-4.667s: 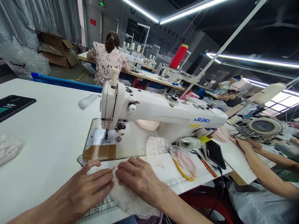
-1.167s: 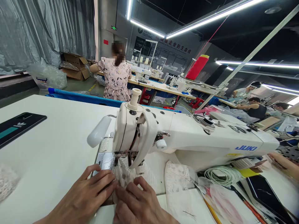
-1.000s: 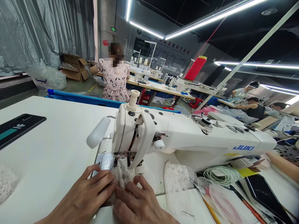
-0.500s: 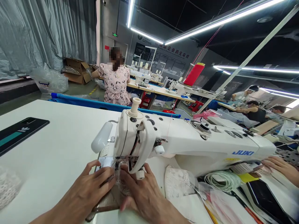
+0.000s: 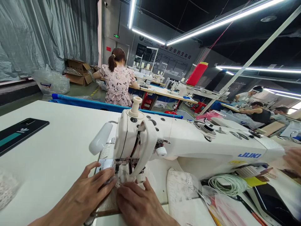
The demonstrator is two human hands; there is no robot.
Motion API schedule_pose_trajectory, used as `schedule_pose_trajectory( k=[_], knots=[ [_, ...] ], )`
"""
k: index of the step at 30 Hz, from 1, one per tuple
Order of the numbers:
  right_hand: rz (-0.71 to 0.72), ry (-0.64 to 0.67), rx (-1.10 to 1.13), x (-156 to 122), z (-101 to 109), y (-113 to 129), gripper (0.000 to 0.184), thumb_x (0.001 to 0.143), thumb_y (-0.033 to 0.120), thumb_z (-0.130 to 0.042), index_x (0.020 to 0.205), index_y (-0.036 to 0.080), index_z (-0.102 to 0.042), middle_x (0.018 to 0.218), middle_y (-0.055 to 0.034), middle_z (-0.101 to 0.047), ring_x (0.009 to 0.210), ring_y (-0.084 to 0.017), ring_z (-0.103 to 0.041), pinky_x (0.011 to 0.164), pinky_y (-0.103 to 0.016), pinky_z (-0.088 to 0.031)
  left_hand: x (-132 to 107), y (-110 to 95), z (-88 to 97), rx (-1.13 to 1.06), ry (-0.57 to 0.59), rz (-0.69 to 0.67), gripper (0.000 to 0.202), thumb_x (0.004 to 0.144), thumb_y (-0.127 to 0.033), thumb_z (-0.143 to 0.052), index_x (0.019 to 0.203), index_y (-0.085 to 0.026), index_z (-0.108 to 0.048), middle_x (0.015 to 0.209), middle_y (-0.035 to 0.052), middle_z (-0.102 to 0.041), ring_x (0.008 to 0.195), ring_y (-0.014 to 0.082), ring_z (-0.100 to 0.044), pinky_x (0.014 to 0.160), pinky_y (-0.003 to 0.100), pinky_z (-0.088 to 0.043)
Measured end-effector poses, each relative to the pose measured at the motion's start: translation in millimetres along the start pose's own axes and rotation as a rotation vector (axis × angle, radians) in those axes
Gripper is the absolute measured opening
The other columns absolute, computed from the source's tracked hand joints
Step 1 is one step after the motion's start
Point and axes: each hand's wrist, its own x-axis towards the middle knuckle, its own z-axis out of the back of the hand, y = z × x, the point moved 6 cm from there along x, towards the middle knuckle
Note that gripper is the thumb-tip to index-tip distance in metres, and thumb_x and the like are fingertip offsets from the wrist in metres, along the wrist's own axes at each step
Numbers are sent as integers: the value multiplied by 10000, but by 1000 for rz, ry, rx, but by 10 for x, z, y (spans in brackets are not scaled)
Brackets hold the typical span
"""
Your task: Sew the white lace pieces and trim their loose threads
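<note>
A white JUKI sewing machine (image 5: 178,135) stands across the table in front of me. White lace fabric (image 5: 119,181) lies under its needle area, largely covered by my fingers. My left hand (image 5: 94,186) is left of the needle, fingers bent and pressed together on the lace, one finger raised apart. Just right and nearer to me, my right hand (image 5: 141,201) is curled closed over the lace edge; its fingertips are partly hidden. Another lace piece (image 5: 180,185) rests right of my right hand, beneath the machine arm.
A black phone (image 5: 23,133) lies on the left tabletop, near blurred lace (image 5: 8,188). At right are a coil of pale cord (image 5: 227,185), a dark phone (image 5: 275,201) and scissors (image 5: 202,197). Another person's blurred hand (image 5: 293,161) shows there. A person (image 5: 118,80) sits ahead.
My right hand has drawn slightly back toward me from the needle, its fingers more curled. My left hand stays almost still. The other person's hand at right has lifted from the table items.
</note>
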Motion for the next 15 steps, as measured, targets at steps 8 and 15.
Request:
schedule_pose_trajectory(
  k=[8, 15],
  knots=[
    [-6, -81, -28, 90, 54, 55, 462, 1034, 247, -226, 793, 115, -597, 708, -25, -626, 660, -141, -557, 625, -313, -286, -11, -17, -37, 95, 16, 0, 217, 948, -234, -460, 1089, -207, -622, 894, 15, -630, 868, 160, -580, 1070, 393, -214],
    [-28, -112, -29, 81, 18, 28, 690, 988, 559, -79, 773, 137, -581, 711, -19, -625, 634, -139, -542, 605, -323, -270, 61, -51, 152, 7, -51, -1, 316, 998, -194, -341, 1038, -215, -654, 968, 34, -686, 900, 135, -613, 1093, 339, -175]
  ],
)
